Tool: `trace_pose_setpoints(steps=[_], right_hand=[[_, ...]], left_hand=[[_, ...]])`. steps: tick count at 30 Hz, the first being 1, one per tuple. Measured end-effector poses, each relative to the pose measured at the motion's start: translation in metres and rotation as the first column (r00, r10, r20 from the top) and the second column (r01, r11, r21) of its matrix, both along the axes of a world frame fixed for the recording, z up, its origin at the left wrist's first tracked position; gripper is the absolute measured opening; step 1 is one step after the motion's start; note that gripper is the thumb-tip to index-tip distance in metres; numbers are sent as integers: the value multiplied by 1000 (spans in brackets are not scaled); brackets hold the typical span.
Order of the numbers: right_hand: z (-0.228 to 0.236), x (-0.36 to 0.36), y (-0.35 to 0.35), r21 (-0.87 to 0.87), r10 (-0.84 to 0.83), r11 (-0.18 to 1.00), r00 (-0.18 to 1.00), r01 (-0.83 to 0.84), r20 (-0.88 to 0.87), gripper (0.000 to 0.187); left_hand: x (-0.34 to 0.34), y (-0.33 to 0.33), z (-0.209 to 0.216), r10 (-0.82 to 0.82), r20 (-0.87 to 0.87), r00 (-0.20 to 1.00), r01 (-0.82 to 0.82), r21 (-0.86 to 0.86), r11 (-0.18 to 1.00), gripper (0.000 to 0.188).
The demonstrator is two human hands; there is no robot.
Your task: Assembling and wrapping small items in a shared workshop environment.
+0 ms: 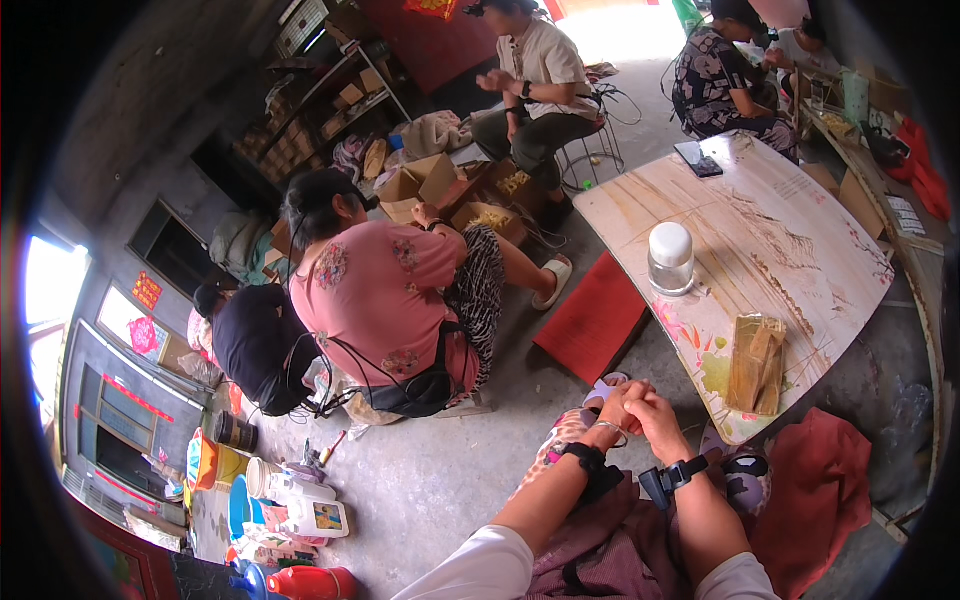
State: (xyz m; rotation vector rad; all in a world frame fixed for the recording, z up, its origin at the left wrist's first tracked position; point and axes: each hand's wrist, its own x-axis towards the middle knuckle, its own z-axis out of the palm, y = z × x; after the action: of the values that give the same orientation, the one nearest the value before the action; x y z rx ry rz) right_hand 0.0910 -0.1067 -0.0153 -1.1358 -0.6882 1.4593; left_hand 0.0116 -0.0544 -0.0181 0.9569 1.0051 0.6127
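Note:
My left hand and my right hand are clasped together above my lap, the fingers closed round each other. No object shows between them. A bracelet and a black strap circle my left wrist; a black band device sits on the right. To the right of my hands, on the near corner of the table, lies a flat yellow-brown bundle. Behind it stands a clear jar with a white lid. A phone rests at the table's far edge.
A red board or box is on the floor left of the table. A person in a pink top sits near cardboard boxes; other people sit farther off. Buckets and jugs stand at lower left. Red cloth hangs beside me.

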Motion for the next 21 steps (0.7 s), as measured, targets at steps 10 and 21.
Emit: trace_pose_setpoints(steps=[10,21], right_hand=[[-3,4,-1,-13,25,1000,1000,-25,-15,21],[-2,5,-1,-19,20,1000,1000,-20,-12,18]], left_hand=[[-1,3,-10,-9,7,1000,8,13,1000,31],[1,2,-5,-1,12,1000,0,38,999,31]])
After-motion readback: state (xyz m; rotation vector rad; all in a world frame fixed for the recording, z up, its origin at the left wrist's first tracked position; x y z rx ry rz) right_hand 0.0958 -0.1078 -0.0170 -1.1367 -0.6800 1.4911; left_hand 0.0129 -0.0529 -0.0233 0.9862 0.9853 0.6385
